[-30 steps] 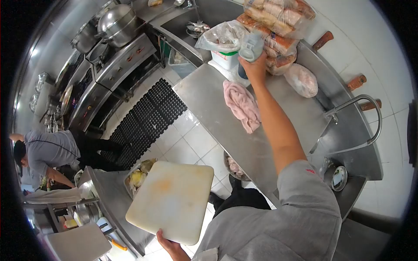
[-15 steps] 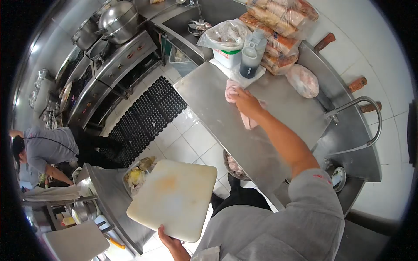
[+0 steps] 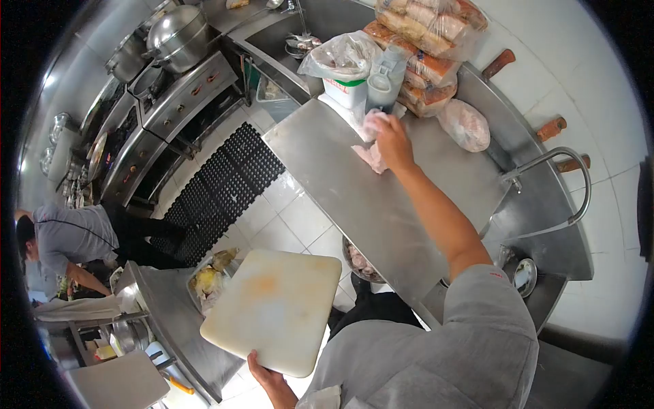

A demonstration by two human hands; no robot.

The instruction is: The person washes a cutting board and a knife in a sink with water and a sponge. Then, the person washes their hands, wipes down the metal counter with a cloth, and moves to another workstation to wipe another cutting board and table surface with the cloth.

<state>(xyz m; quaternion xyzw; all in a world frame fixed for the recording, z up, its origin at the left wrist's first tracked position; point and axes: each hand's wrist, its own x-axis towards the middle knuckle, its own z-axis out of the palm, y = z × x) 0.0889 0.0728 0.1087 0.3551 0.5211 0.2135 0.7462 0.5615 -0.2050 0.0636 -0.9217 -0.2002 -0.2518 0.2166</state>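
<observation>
A thick off-white cutting board is tilted in front of my body, and my left hand is closed on its lower edge. My right hand reaches out over the steel counter. Its fingers are wrapped round a bunched pale pink cloth, part of which trails on the metal. Just beyond the cloth stand a grey squeeze bottle and a white bucket lined with a plastic bag. Both rest on or beside a white sheet.
Bagged bread is stacked at the back, beside a clear bag of pale pink food. A curved faucet stands at right; knife handles line the wall. A bowl of meat sits below the counter edge. A co-worker bends at far left.
My right hand has lifted and gathered the cloth, moving it slightly back toward the bottle. The board stays in my left hand, nearly unmoved. The view has shifted slightly.
</observation>
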